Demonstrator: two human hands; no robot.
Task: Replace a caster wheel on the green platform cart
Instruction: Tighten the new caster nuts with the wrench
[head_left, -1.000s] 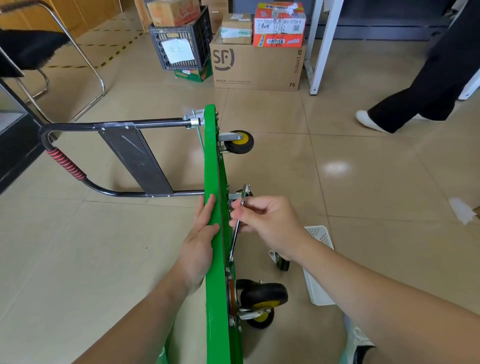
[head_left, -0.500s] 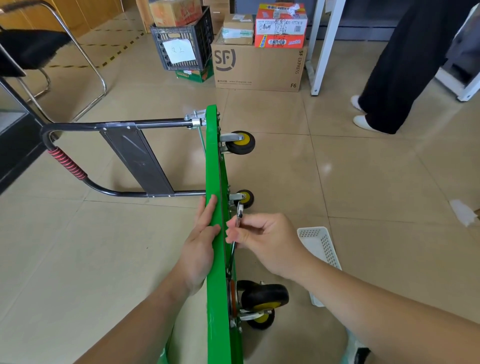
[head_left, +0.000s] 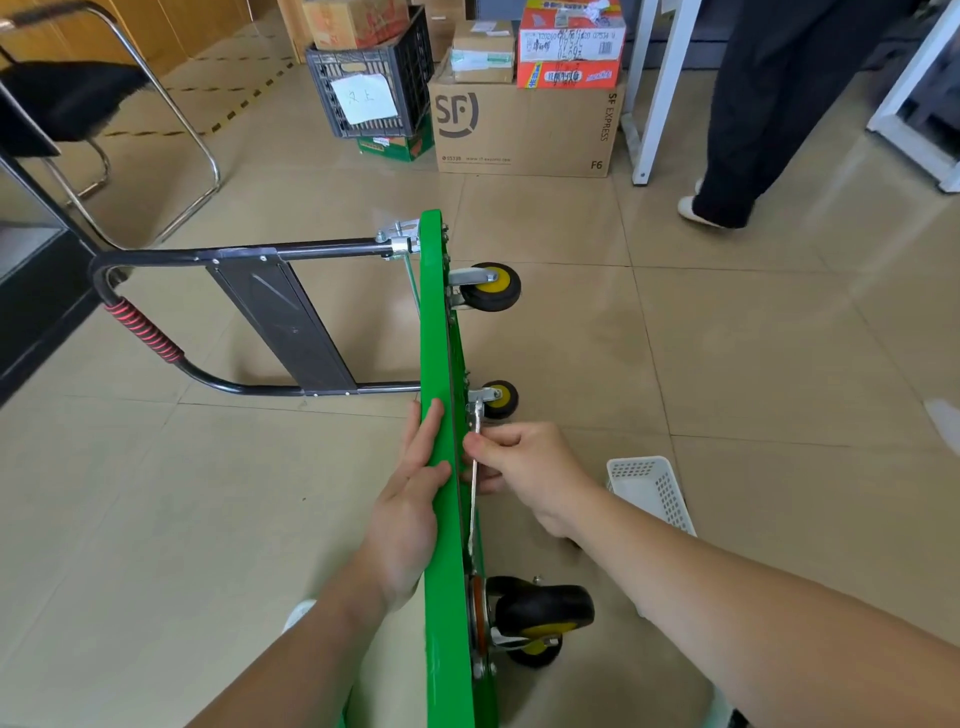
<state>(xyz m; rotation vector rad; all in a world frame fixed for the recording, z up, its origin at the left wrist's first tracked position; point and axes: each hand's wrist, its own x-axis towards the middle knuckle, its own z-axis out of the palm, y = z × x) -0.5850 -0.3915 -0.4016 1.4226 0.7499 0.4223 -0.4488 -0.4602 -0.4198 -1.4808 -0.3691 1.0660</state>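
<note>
Edgewise green cart (head_left: 441, 338), left hand (head_left: 410, 509) fingers (head_left: 428, 436) straight against it, right hand (head_left: 535, 473) fingers (head_left: 483, 447) pinching wrench (head_left: 474, 499)

Platform cart (head_left: 447, 571): bright green deck.
Handle (head_left: 234, 255): black tube. Grip wrap (head_left: 143, 332): red and black spiral stripes.
Caster wheels (head_left: 491, 287): black tyres, yellow hubs.
Wrench (head_left: 471, 514): silver.
Basket (head_left: 649, 488): white, perforated in a grid.
Crate (head_left: 410, 78): black lattice.
Cardboard box (head_left: 524, 130): brown, dark logo.
Floor (head_left: 727, 364): beige tiles.
</note>
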